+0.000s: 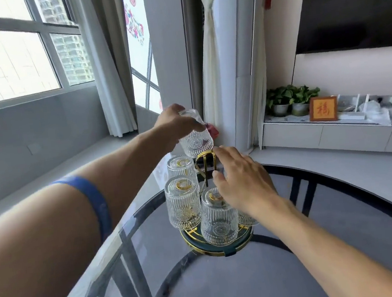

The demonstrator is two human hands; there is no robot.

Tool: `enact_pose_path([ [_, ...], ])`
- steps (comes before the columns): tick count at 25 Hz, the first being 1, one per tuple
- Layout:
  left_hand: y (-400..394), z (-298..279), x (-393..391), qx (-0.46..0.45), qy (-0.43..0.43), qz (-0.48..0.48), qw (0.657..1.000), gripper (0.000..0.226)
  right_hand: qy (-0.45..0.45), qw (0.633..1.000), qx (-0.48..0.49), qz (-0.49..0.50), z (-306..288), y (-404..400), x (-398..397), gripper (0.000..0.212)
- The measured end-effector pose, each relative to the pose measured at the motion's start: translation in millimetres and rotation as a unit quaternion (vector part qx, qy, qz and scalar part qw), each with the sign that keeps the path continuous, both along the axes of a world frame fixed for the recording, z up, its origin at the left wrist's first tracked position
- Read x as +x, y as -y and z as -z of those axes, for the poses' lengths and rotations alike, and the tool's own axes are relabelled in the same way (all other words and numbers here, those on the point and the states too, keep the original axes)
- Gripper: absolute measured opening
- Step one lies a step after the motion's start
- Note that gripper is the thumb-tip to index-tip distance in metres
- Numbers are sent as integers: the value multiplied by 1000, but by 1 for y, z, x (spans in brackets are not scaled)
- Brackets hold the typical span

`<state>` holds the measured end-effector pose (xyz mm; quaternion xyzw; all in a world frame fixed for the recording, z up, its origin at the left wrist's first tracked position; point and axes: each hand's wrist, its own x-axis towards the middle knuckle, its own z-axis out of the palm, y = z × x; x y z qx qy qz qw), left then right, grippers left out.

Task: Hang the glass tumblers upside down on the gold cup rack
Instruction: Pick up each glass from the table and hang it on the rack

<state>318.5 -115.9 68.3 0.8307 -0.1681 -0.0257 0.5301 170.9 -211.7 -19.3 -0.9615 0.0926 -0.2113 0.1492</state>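
The gold cup rack (205, 160) stands on a round dark tray with a gold rim (217, 251) on the glass table. Several ribbed glass tumblers hang on it upside down: one at the back left (180, 167), one at the left (183, 203), one at the front (218, 216), and one at the right (246, 218), mostly hidden by my right wrist. My left hand (174, 123) grips another tumbler (195, 138), mouth down and tilted, just above the rack's far side. My right hand (242, 179) hovers over the rack, fingers spread, fingertips at the gold top handle.
The round glass table (345, 204) has a dark metal frame below. Beyond it are a window ledge at the left, curtains (215, 72), a low white cabinet (324, 132) with potted plants (290, 98) and a framed sign, and a dark TV screen above.
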Motion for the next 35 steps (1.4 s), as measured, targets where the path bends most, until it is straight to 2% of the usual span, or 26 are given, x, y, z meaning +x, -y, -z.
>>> enact_pose_path([
  [5, 31, 14, 8, 92, 20, 77, 993, 69, 26, 999, 21, -18, -3, 5, -5, 53],
  [8, 38, 29, 8, 171, 68, 98, 978, 55, 27, 999, 21, -26, -4, 5, -7, 53],
  [13, 36, 36, 9, 278, 102, 129, 947, 50, 33, 999, 13, -30, -9, 8, -4, 51],
  [16, 37, 36, 8, 298, 116, 125, 939, 41, 37, 999, 15, -34, -8, 10, -4, 51],
  [20, 31, 34, 12, 247, 154, 133, 947, 20, 37, 999, 11, -31, -5, 10, -1, 53],
  [22, 26, 37, 12, 237, 142, 155, 948, 22, 38, 999, 12, -27, -5, 10, 0, 54],
  [26, 15, 47, 8, 306, 173, 243, 904, 40, 35, 999, 20, -28, -4, 9, 0, 55],
  [30, 14, 54, 4, 334, 204, 255, 884, 43, 31, 999, 24, -21, -5, 10, 1, 55],
  [32, 14, 53, 2, 314, 163, 256, 900, 47, 25, 999, 26, -18, -1, 8, 2, 54],
  [34, 10, 50, -7, 236, 150, 234, 931, 55, 28, 999, 21, -21, -3, 10, 4, 53],
  [35, 7, 50, -15, 185, 192, 215, 939, 49, 25, 999, 34, -21, -10, 12, 6, 52],
])
